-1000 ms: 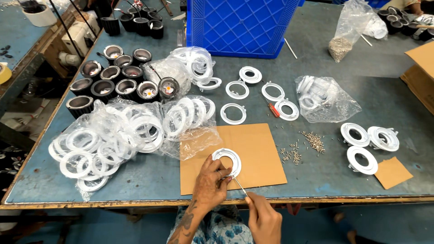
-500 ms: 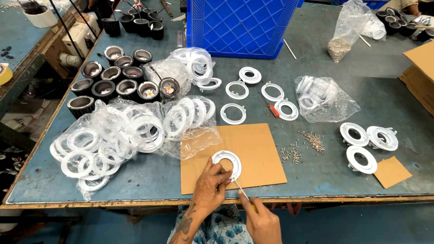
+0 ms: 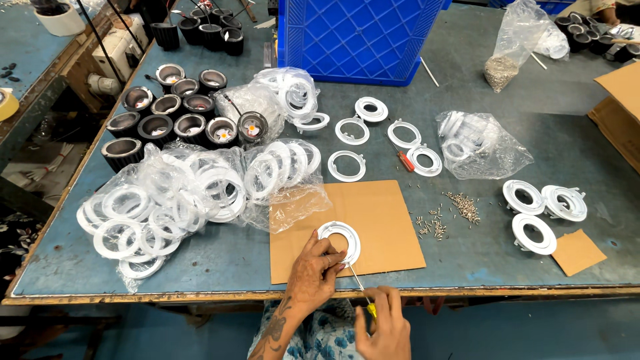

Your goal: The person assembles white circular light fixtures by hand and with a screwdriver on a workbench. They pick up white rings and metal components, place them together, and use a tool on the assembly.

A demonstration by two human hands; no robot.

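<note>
A white plastic ring [image 3: 341,240] lies on a brown cardboard sheet [image 3: 373,213] near the table's front edge. My left hand [image 3: 313,273] presses on the ring's near left side, fingers curled over its rim. Below it, my right hand [image 3: 383,327] grips a thin screwdriver [image 3: 360,287] with a yellow handle. Its metal tip points up at the ring's near edge.
Bags of white rings [image 3: 173,193] fill the left. Black round housings [image 3: 173,120] stand behind them. A blue crate [image 3: 360,33] is at the back. Loose rings [image 3: 347,165], small screws [image 3: 453,210], a bag of parts [image 3: 480,143] and three more white rings [image 3: 533,227] lie right.
My right hand has shifted slightly with the screwdriver near the ring. My left hand stays on the ring.
</note>
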